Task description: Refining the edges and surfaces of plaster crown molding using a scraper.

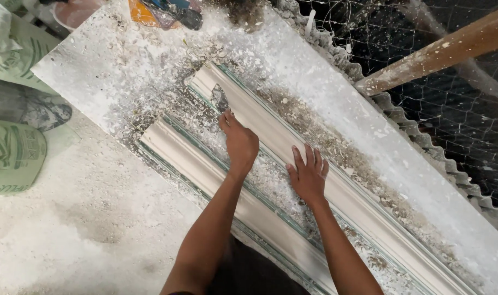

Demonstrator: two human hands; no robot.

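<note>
Two long white plaster mouldings lie side by side, running diagonally across a plaster-crusted board (112,65). The farther moulding (265,117) and the nearer moulding (194,166) both sit in greenish-edged moulds. My left hand (239,143) is closed around a small metal scraper (220,99), whose blade rests on the farther moulding near its upper end. My right hand (309,175) lies flat with its fingers spread on the same moulding, lower down. Loose plaster crumbs fill the gap between the two mouldings.
Green sacks (14,155) lie at the left on the dusty white floor. A wooden pole (440,52) crosses the top right over wire mesh (467,120). A corrugated sheet edge (424,145) borders the board. Orange and blue items (161,12) sit at the top.
</note>
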